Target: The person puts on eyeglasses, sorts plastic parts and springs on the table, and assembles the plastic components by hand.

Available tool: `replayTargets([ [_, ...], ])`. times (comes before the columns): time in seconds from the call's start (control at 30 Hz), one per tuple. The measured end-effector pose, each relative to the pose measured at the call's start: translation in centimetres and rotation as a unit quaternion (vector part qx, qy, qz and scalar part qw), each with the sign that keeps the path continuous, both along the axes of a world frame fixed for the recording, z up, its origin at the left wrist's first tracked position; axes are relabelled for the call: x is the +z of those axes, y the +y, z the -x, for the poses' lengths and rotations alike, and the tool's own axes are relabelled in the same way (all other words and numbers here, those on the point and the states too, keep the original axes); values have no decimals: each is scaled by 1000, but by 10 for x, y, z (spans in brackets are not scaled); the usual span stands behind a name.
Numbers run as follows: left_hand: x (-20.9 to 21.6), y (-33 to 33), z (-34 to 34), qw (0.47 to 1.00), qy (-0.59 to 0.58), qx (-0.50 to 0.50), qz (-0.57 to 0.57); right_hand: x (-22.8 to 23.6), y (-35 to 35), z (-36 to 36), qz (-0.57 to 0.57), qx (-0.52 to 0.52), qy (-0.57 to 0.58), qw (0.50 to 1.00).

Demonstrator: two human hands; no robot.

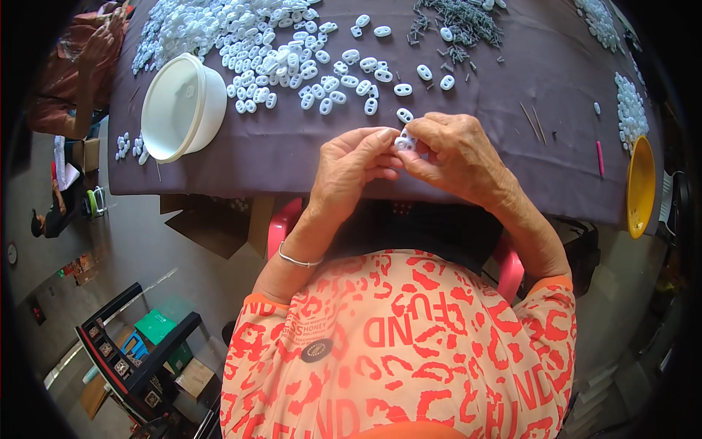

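My right hand (457, 154) is closed, its thumb and fingers pinching small white two-hole plastic pieces (405, 145) above the table's near edge. Close against them, my left hand (345, 162) is pinched at thumb and forefinger; whatever is between those fingertips is hidden. A loose white oval two-hole piece (404, 115) lies just beyond my fingers. More such pieces are scattered farther off, leading to a large heap (219, 33) at the far left. A pile of small grey pins (464, 29) lies at the far middle, with a few white pieces among them.
A white round tub (218, 110) stands at the left and a yellow bowl (641, 186) at the right edge. Thin sticks (534, 123), a pink pen-like tool (600, 159) and white pieces (630, 110) lie right. Another person (77, 80) sits far left. An open cardboard box (219, 223) is below.
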State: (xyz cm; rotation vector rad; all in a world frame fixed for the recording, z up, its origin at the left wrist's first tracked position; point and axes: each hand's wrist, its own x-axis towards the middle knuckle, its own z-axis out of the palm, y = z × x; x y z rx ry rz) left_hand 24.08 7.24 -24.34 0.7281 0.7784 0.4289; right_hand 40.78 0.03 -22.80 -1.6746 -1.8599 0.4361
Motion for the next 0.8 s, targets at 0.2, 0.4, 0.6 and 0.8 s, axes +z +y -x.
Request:
replayTargets([
  [0.2, 4, 1, -1, 989, 44, -81, -119, -2, -1, -2, -7, 12, 0, 1000],
  [0.4, 6, -2, 0, 982, 47, -94, -158, -2, -2, 0, -4, 33, 10, 999],
  [0.6, 3, -8, -1, 984, 43, -68, -159, -4, -2, 1, 0, 38, 13, 999],
  [0.8, 0, -12, -2, 986, 41, -45, -158, -9, -6, 4, -12, 36, -14, 999],
])
